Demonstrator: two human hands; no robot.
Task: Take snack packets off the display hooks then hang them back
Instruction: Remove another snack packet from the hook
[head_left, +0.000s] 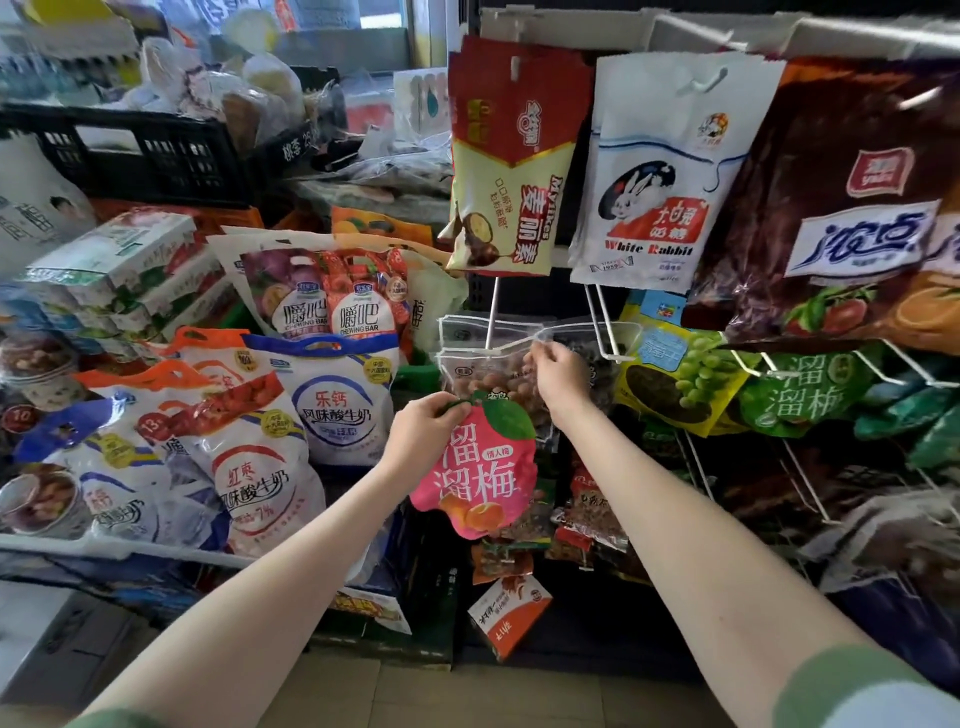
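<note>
My left hand (423, 423) pinches the top edge of a pink peach-shaped snack packet (480, 475), which hangs from my fingers in front of the rack. My right hand (558, 374) pinches the top of a clear packet of brown nuts (485, 371) hanging on a white wire hook (491, 312). That hook slopes down from under a red and cream chocolate packet (506, 171). A second clear packet hangs behind the first on the same hook.
White Rabbit bags (660, 171), a dark fruit candy bag (841, 208) and green plum packets (800, 395) hang to the right on other wire hooks (605, 327). Yogurt-candy bags (332, 400) fill a bin at left. Small packets (506, 613) hang below my hands.
</note>
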